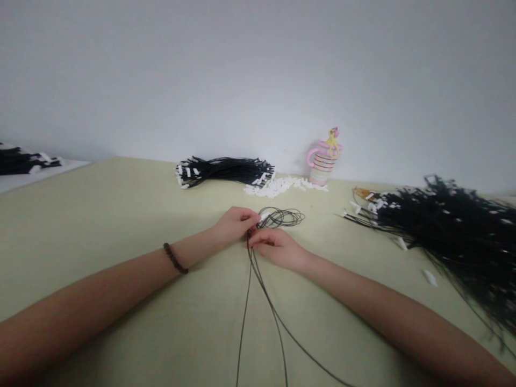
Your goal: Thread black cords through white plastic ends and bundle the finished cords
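Thin black cables [266, 293] run from the front edge of the view up to my two hands at the table's middle. My left hand [238, 221] is closed, thumb and fingers pinching the cables near a small white piece [265, 216]. Just below and to the right, my right hand [278, 246] pinches the same cables between thumb and forefinger. Beyond the fingers, the cables lie in loose loops [288, 217]. The exact spot where the fingertips meet the cables is partly hidden.
A bundle of black cables with white ends [226, 171] lies at the back, beside scattered white pieces [278, 186] and a striped pink mug [323, 164]. A large black cable heap [455, 231] covers the right side. More cables [24, 160] lie far left.
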Action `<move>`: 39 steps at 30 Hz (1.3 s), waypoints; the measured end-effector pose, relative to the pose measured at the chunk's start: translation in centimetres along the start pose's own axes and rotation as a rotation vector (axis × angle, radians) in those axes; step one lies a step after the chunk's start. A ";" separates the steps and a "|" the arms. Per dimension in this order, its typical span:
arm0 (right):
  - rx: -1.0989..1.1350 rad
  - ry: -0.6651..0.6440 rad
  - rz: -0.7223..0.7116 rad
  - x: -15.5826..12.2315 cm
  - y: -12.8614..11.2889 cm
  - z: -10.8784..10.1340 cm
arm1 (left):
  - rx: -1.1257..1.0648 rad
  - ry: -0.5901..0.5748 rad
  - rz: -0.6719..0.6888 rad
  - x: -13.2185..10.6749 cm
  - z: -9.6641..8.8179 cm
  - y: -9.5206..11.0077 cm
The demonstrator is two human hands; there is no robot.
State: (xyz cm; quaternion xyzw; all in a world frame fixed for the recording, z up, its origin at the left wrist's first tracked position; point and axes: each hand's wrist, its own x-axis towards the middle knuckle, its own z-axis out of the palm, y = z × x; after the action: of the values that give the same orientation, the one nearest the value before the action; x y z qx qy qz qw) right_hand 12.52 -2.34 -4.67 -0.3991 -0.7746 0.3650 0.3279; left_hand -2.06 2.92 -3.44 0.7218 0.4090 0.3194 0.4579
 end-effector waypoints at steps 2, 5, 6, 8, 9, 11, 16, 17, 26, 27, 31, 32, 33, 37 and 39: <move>-0.105 0.066 -0.057 -0.2 0.0 0.2 | 0.005 -0.002 0.004 0.0 0.0 0.1; -0.225 0.157 -0.068 -0.3 0.1 0.5 | 0.029 0.006 0.020 0.2 0.0 0.0; -0.220 0.169 -0.043 -0.2 0.2 0.5 | 0.034 0.012 0.022 0.2 0.0 0.0; -0.124 0.182 0.023 -0.1 0.5 0.6 | 0.027 0.018 0.022 0.3 0.1 -0.1; -0.055 0.187 0.049 0.0 0.7 0.6 | 0.019 0.015 0.022 0.3 0.1 -0.2; 0.063 0.205 0.069 0.1 0.9 0.6 | 0.006 -0.001 0.025 0.3 0.1 -0.2; 0.165 0.204 0.097 0.0 0.9 0.6 | -0.001 -0.015 0.020 0.3 0.0 -0.2; 0.178 0.191 0.109 0.0 0.9 0.6 | 0.000 -0.015 0.020 0.3 -0.1 -0.2; 0.215 0.155 0.154 -0.1 0.1 -0.1 | -0.008 -0.038 0.049 0.3 -0.1 -0.6; 0.269 0.140 0.208 0.0 -0.4 -0.5 | -0.015 -0.041 0.049 0.2 -0.1 -0.6; 0.564 0.027 0.378 0.0 -3.3 -2.7 | 0.003 -0.048 0.045 0.1 -0.2 -0.2; 0.621 0.010 0.367 -0.1 -4.0 -3.5 | 0.015 -0.043 0.042 0.1 -0.2 -0.1; 0.671 0.005 0.342 -0.2 -4.7 -4.3 | 0.026 -0.036 0.036 0.1 -0.1 0.0; 0.803 0.078 0.197 -0.9 -7.3 -7.6 | 0.026 -0.009 -0.008 0.1 -0.1 0.4; 0.807 0.141 0.084 -1.3 -8.3 -9.0 | 0.010 0.008 -0.026 0.0 0.0 0.6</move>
State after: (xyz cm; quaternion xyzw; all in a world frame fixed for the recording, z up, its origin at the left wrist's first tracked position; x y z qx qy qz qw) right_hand 17.21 -4.19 6.61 -0.2938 -0.5279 0.6243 0.4953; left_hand -1.90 2.77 -2.90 0.7174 0.4218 0.3142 0.4569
